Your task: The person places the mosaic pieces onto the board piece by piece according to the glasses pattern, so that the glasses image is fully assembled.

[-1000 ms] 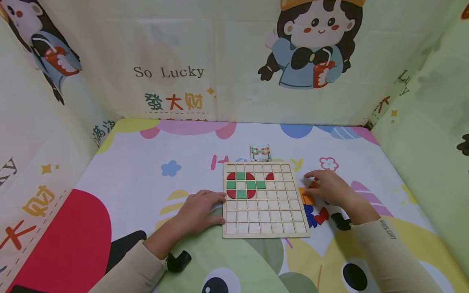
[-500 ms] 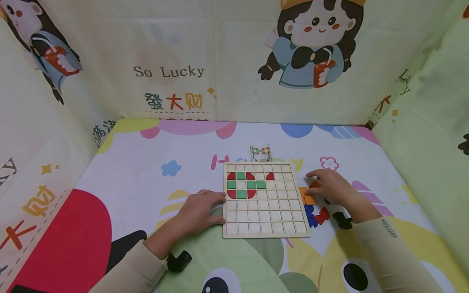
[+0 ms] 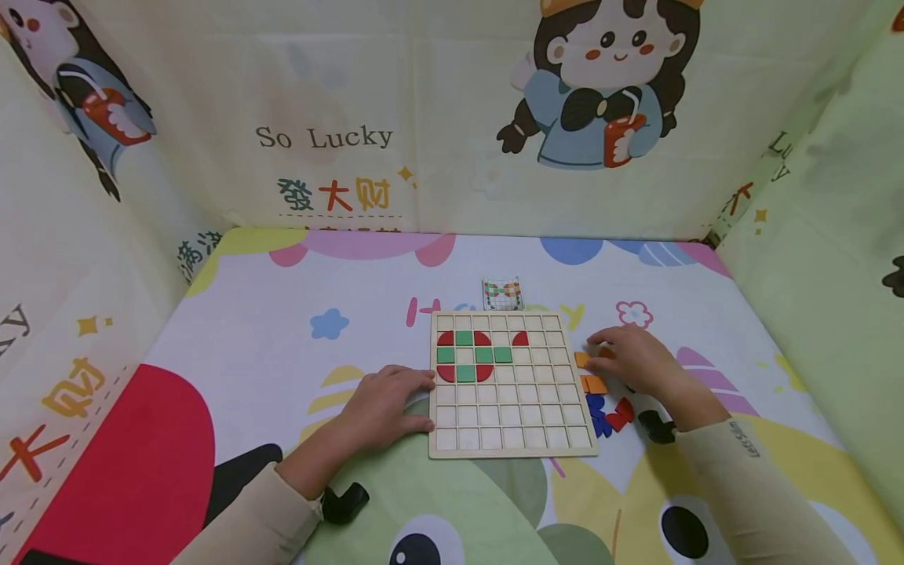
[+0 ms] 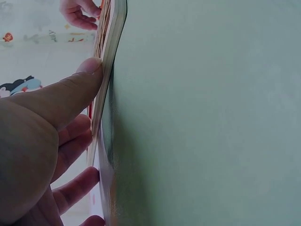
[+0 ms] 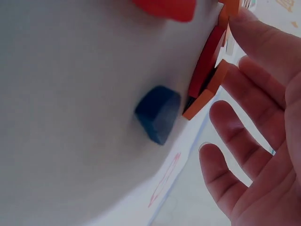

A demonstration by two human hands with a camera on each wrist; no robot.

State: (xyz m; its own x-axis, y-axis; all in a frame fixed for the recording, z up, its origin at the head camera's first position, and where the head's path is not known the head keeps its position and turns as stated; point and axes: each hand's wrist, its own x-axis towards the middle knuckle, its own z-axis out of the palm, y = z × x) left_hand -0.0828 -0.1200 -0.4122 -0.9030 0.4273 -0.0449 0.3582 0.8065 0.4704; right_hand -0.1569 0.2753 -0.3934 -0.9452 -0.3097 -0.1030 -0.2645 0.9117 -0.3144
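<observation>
A light wooden grid board (image 3: 513,399) lies on the patterned cloth, with red quarter-round pieces (image 3: 446,374) and green squares (image 3: 465,374) in its upper left cells. One more red piece (image 3: 519,339) sits apart, farther right. My left hand (image 3: 381,408) touches the board's left edge; its thumb (image 4: 84,75) rests against the rim in the left wrist view. Right of the board, my right hand (image 3: 632,361) hovers low over orange pieces (image 3: 593,384). In the right wrist view its thumb (image 5: 263,40) touches an orange piece, while the other fingers are loosely bent.
Blue pieces (image 3: 597,414) and red pieces (image 3: 621,414) lie loose by the board's right edge. A dark blue piece (image 5: 159,114) stands out in the right wrist view. Behind the board is a small pattern card (image 3: 502,293). Printed cloth walls (image 3: 452,102) enclose the table.
One orange piece has slid away from the other by the board's right edge, leaving a gap. My right hand has shifted slightly; my left hand stays at the board.
</observation>
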